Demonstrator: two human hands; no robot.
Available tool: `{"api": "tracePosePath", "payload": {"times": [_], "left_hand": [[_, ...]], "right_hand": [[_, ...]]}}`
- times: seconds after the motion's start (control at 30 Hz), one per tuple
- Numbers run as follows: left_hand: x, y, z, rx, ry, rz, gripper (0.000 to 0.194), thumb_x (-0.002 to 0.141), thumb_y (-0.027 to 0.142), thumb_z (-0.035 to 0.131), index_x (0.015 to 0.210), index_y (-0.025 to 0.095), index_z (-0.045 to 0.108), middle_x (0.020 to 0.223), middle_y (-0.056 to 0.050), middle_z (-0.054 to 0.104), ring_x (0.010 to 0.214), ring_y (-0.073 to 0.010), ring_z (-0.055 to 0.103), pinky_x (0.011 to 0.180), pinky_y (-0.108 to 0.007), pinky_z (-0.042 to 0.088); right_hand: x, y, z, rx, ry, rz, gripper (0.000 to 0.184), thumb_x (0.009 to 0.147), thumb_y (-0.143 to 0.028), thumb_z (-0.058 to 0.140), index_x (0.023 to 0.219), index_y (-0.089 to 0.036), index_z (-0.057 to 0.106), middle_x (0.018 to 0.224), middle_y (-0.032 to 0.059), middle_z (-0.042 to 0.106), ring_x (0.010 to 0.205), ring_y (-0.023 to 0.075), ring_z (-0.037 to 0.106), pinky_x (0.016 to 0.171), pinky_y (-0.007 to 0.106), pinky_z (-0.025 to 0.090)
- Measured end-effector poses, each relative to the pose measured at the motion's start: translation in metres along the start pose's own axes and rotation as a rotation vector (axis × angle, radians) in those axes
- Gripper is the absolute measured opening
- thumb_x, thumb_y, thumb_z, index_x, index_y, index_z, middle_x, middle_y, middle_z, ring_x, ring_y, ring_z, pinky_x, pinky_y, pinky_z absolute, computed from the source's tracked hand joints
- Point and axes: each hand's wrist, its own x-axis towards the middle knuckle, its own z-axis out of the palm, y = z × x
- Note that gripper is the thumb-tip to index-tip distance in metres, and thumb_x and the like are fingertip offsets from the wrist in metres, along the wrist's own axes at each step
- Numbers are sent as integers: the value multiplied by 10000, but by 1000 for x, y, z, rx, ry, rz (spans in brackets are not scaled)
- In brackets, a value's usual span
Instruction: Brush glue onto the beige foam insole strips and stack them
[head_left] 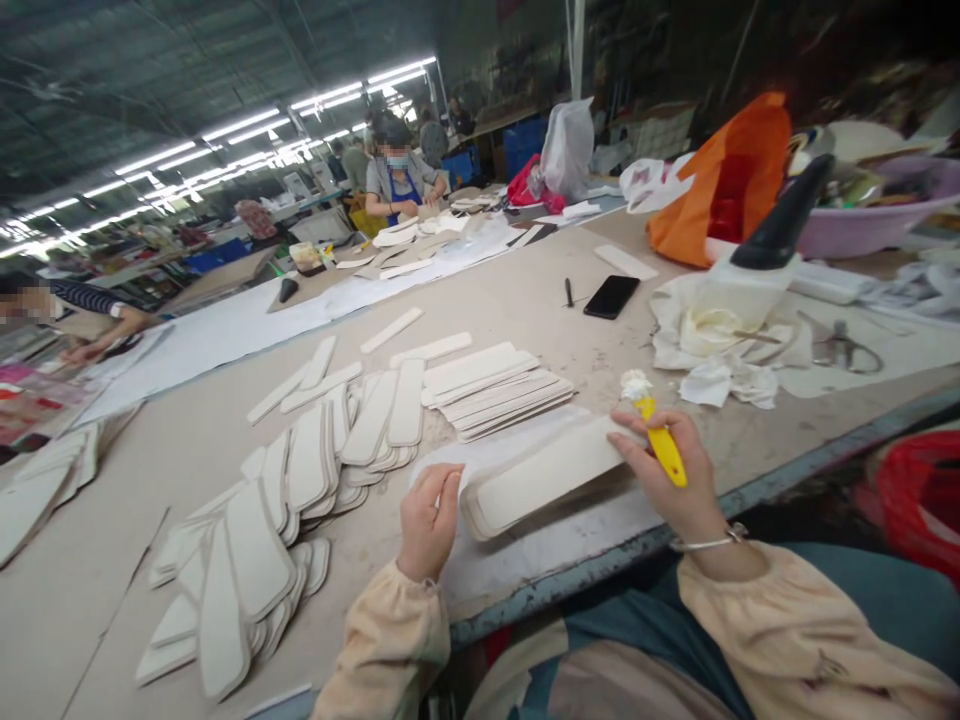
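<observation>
My right hand (679, 478) is closed round a yellow-handled brush (664, 445), its bristle end coated in white paste. The thumb and fingers of that hand also touch the right end of a long pale panel (551, 475) with rounded corners. More of the same shape lies directly beneath this panel, over a white sheet (491, 570) at the table edge. Just left of the panel's near end, my left hand (433, 515) is closed, fingertips pressed to the thumb; anything between them is hidden. Beyond sits a neat stack of pale strips (499, 385).
Overlapping pale pieces (255, 540) spread across the left of the table. At right are a white container with a black nozzle (757, 270), scissors (844, 345), a phone (612, 297), an orange bag (724, 185) and a purple basin (874, 225). Co-workers sit at tables farther back.
</observation>
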Motion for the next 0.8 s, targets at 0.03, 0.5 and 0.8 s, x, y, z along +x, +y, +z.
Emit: {"api": "tracePosePath", "payload": {"times": [0.03,0.5,0.8], "left_hand": [[-7,-6,-1,4,46,-6,228,944,266,450,974,193,664,925,-53,698,910,-166,642,834,-305,512],[-54,-16,1,-21,17,175,236,837,150,586,1040,225,679,973,-74,620,908,-178,622,776,-312,546],[-56,-20,4,41,-43,259,319,815,92,598,1099,212,678,1017,-85,556,953,-188,577,796,-333,521]], "right_hand": [[0,2,0,-27,-5,-5,405,752,-399,738,955,-241,425,1046,99,722,842,217,692,627,304,512],[-1,1,6,-316,-37,-127,317,816,-391,684,986,-228,471,1054,70,728,842,224,712,707,334,536],[0,4,7,-373,-61,-169,283,829,-381,669,992,-239,487,1076,64,722,910,246,704,735,352,550]]}}
